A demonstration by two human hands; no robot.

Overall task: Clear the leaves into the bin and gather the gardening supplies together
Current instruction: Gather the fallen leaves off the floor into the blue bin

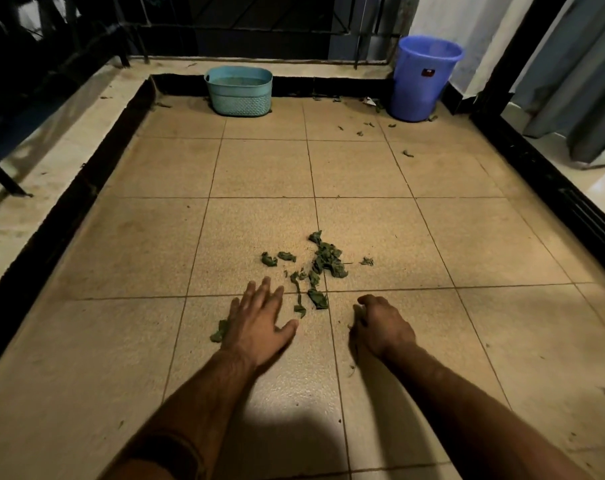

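Observation:
A loose pile of green leaves (323, 259) lies on the tan tiled floor just ahead of both hands. My left hand (257, 318) lies flat with fingers spread on the tile, left of the pile, and one leaf (219, 331) peeks out at its left side. My right hand (380, 325) is low on the floor to the right, fingers curled under; whether it holds leaves is hidden. A blue bin (422, 77) stands in the far right corner, with several scattered leaves (367, 128) near its base.
A teal plastic basket (239, 91) sits against the far black kerb. A raised ledge (62, 161) and dark railing run along the left. A black door threshold (550, 188) and grey curtain border the right side.

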